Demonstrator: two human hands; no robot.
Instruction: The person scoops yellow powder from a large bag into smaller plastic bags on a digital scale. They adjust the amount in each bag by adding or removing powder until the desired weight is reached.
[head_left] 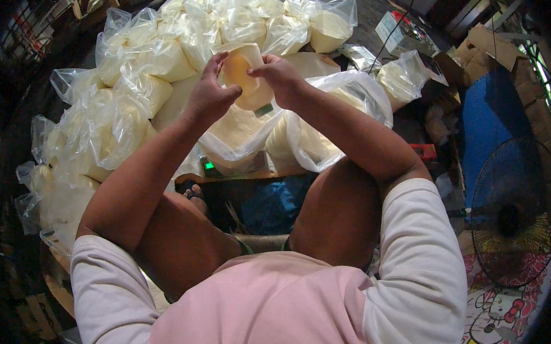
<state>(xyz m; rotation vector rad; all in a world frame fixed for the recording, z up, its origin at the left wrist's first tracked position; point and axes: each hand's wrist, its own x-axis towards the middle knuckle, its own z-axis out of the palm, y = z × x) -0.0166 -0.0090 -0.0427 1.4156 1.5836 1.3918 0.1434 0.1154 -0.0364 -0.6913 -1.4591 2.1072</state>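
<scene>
Between my two hands is a pale yellow, translucent plastic tub, tilted so its hollow side shows. My left hand grips its left edge, fingertips up by the rim and the thumb lower down. On the other side, my right hand pinches the right edge, with its thumb inside the tub. Below the tub stands an open clear plastic bag holding cream-coloured powder. A second open bag with pale contents sits to its right. A green-lit display shows beside the first bag.
Several filled clear bags crowd the left and far sides. One more filled bag stands at the right. A fan is on the right near a blue panel. A white box lies farther back.
</scene>
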